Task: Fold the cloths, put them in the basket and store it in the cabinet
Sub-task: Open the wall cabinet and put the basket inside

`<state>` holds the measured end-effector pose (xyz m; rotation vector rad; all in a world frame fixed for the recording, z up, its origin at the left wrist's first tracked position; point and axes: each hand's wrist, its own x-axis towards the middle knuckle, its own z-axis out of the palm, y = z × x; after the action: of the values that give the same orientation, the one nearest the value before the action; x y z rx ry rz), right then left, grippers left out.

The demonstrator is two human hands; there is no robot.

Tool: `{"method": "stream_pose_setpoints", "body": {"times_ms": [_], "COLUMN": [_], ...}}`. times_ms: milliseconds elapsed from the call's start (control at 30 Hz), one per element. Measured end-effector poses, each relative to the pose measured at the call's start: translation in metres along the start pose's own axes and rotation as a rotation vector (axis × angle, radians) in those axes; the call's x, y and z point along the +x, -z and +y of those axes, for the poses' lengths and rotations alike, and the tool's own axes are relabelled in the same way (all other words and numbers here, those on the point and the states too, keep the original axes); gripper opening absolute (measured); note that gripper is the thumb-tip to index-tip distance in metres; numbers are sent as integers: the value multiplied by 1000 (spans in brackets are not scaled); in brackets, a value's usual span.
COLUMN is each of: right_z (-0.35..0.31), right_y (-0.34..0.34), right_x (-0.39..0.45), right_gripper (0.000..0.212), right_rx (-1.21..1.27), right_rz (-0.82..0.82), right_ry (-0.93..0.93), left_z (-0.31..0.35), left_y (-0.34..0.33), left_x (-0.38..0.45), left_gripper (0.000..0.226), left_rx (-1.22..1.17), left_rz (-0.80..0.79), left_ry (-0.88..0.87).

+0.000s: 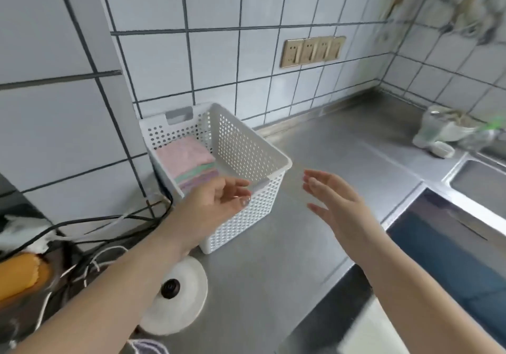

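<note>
White perforated plastic forms the basket (246, 145), which stands at the table's (342, 145) back left, close to the tiled wall. Folded cloths (189, 161), pink on top, are stacked inside against its left wall. Left hand (219, 203) hovers at the basket's near rim, fingers loosely spread, holding nothing. Right hand (334, 203) hangs just beside the basket, fingers straight, empty.

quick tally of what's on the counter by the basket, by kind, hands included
hands: 2, left and right, both empty
white basket: 1
stack of folded cloths inside it: 1 (pink on top; layer count unclear)
white round lid: 1
total: 5
</note>
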<state>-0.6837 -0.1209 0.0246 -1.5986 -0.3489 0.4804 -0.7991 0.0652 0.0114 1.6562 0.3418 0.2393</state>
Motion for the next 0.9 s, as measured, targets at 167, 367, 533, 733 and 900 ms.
{"method": "stream_pose_setpoints", "body": {"times_ms": [167,367,533,733,900], "right_z": [12,29,27,17,0], "right_y": [39,98,149,188,193], "right_x": [-68,-169,-287,-468,-635], "right_gripper": [17,22,22,23,15], "right_rx": [16,28,-4,16,-32], "right_rz": [206,488,787,1130,1355], "right_ry": [-31,-41,-46,6,72], "left_z": [6,15,37,81,127], "left_y": [-57,-154,-248,-358,-430], "left_x": [-13,-44,-97,-225,-371], "left_gripper": [22,22,23,27,21], "left_rx": [-13,4,34,7,-173], "left_rz": [-209,-538,-833,-1149,-1338], "left_ry": [-34,-61,-140,-221,-247]}}
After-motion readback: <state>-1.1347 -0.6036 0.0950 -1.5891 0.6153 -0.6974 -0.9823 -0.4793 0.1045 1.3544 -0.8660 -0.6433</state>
